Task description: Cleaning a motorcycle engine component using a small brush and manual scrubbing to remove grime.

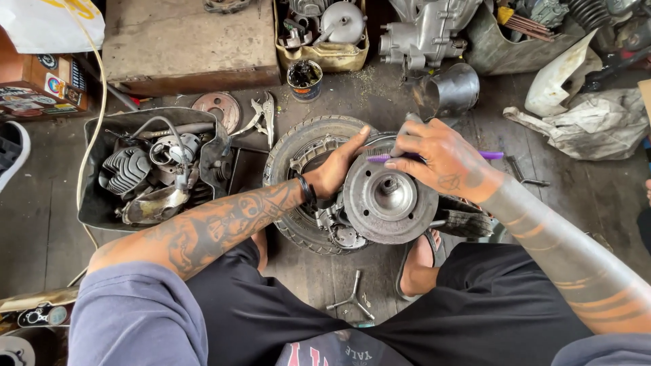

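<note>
Now the left hand (339, 166) lies flat and open on the far edge of a round metal drum (388, 196), pressing it and not grasping. This drum rests over a small tyre (293, 146) on the wooden floor (41, 230), between the person's knees. The right hand (434, 159) is closed around a purple toothbrush (491, 155), held across the drum's top edge. Just left of the tyre stands a black tub (91, 203) full of engine parts, and pliers (261, 115) lie behind it.
</note>
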